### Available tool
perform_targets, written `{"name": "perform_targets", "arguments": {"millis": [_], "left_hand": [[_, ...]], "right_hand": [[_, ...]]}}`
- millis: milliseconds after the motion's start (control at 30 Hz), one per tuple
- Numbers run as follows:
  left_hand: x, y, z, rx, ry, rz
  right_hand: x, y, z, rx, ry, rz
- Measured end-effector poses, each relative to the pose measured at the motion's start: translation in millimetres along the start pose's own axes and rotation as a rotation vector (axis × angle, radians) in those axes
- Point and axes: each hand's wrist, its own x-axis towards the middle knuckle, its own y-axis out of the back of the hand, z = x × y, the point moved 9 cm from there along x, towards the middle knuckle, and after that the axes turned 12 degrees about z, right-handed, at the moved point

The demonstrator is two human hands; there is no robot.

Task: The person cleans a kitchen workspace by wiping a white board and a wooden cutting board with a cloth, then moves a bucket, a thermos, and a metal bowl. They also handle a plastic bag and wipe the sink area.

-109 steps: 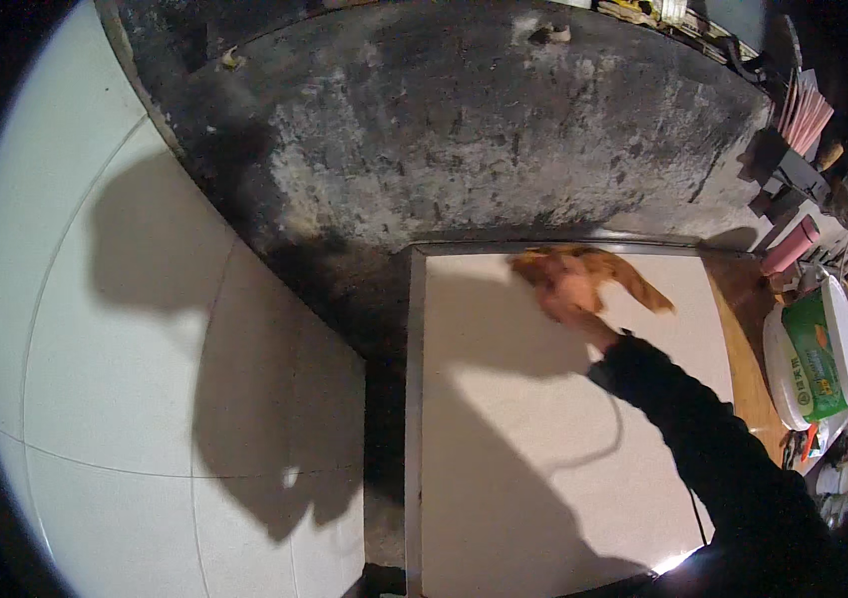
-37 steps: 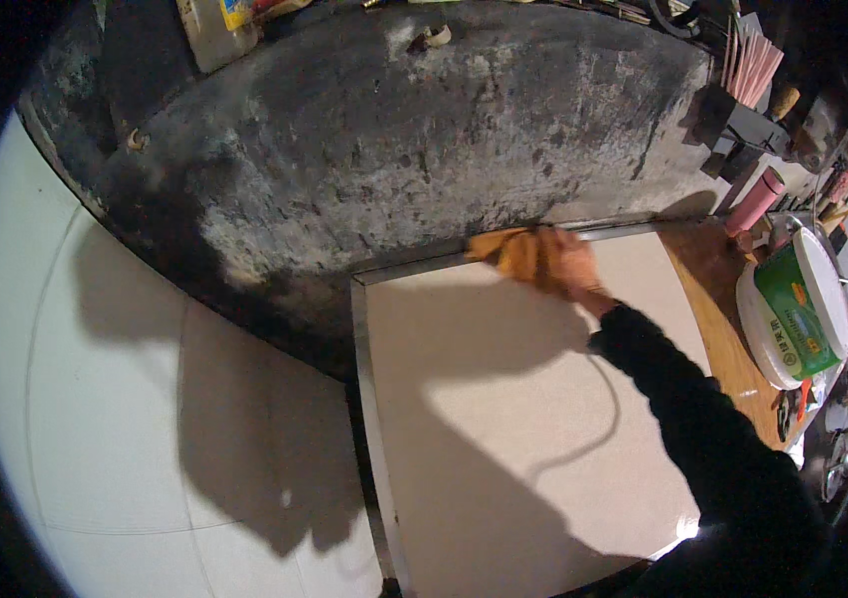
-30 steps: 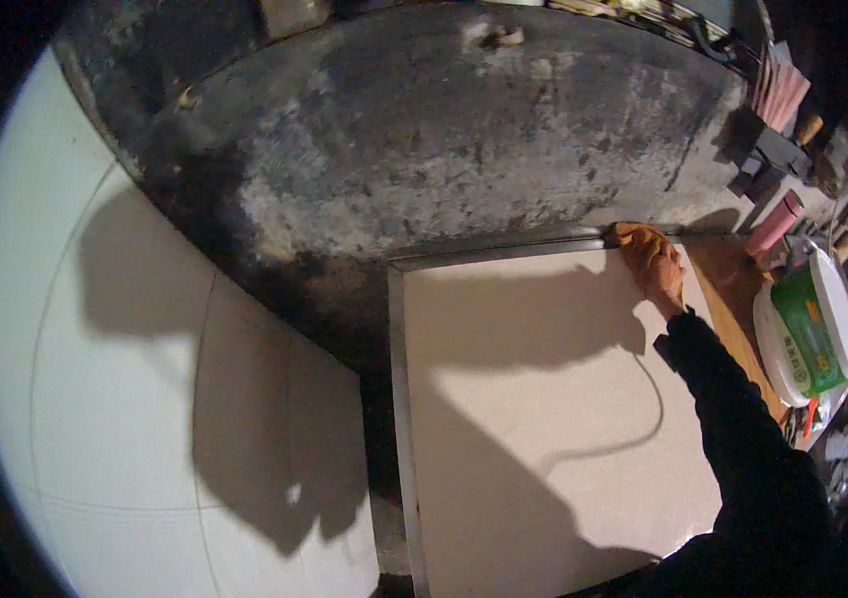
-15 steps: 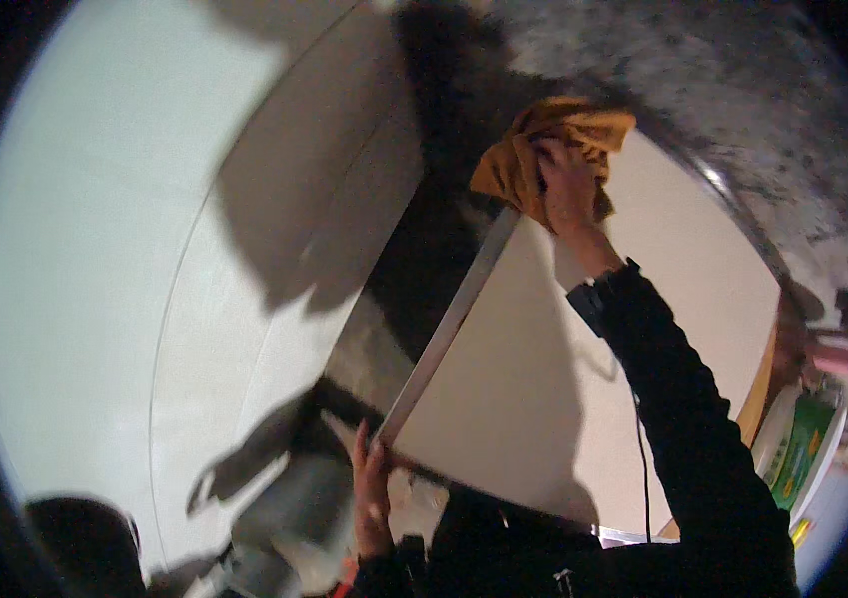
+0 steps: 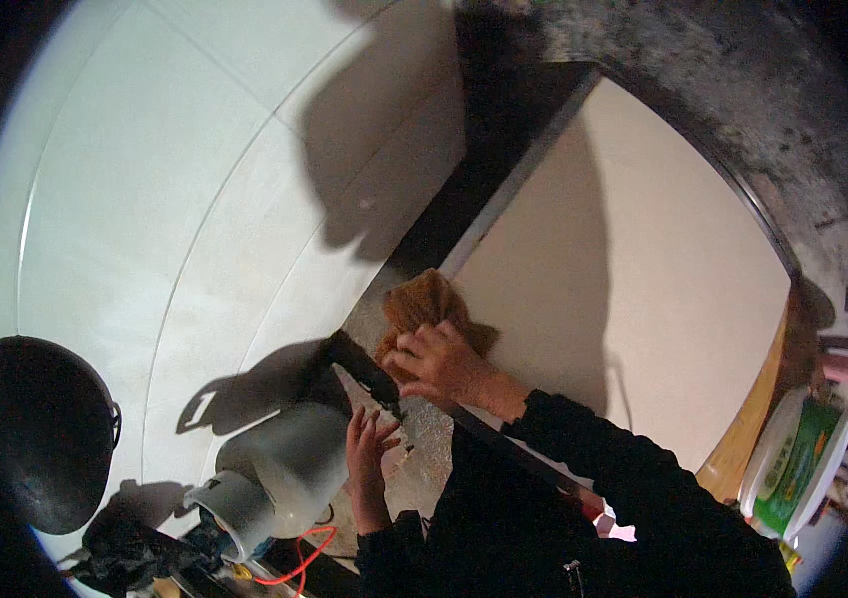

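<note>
My right hand point(image 5: 454, 371) presses a brown cloth point(image 5: 429, 302) against the near left corner of a pale flat board point(image 5: 693, 259) with a metal-trimmed edge. Its fingers are bent over the bunched cloth. Just left of that corner my left hand point(image 5: 369, 463) is raised, fingers apart, holding nothing. It stands beside a grey gas cylinder point(image 5: 299, 463). Both forearms are in black sleeves and come in from the lower edge.
White wall panels point(image 5: 214, 229) rise on the left, where a black rounded pan-like object point(image 5: 45, 434) hangs. An orange hose point(image 5: 314, 558) lies below the cylinder. On the right are a green-and-white package point(image 5: 798, 463) and a pink cylindrical object point(image 5: 846, 369).
My right hand has drawn the cloth from the board's far left corner down to its near left corner. My left hand has come off the board's near corner.
</note>
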Motion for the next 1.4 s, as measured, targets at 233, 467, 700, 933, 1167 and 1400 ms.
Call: {"name": "perform_targets", "arguments": {"millis": [233, 467, 700, 933, 1167, 1400], "left_hand": [[-21, -1, -6, 0.17, -0.052, -0.045], [-23, -8, -2, 0.267, -0.133, -0.087], [-36, 17, 29, 0.17, -0.126, -0.058], [-24, 39, 32, 0.115, -0.163, 0.068], [-24, 23, 21, 0.127, -0.114, -0.019], [-6, 41, 2, 0.087, -0.042, 0.024]], "right_hand": [[-60, 5, -22, -0.093, 0.001, 0.088], [-57, 7, 15, 0.104, -0.477, 0.126], [7, 28, 75, 0.88, -0.715, 0.441], [70, 42, 10, 2.008, -1.144, 0.223], [-18, 138, 71, 1.304, -0.882, 0.431], [-251, 265, 136, -0.446, -1.213, 0.631]]}}
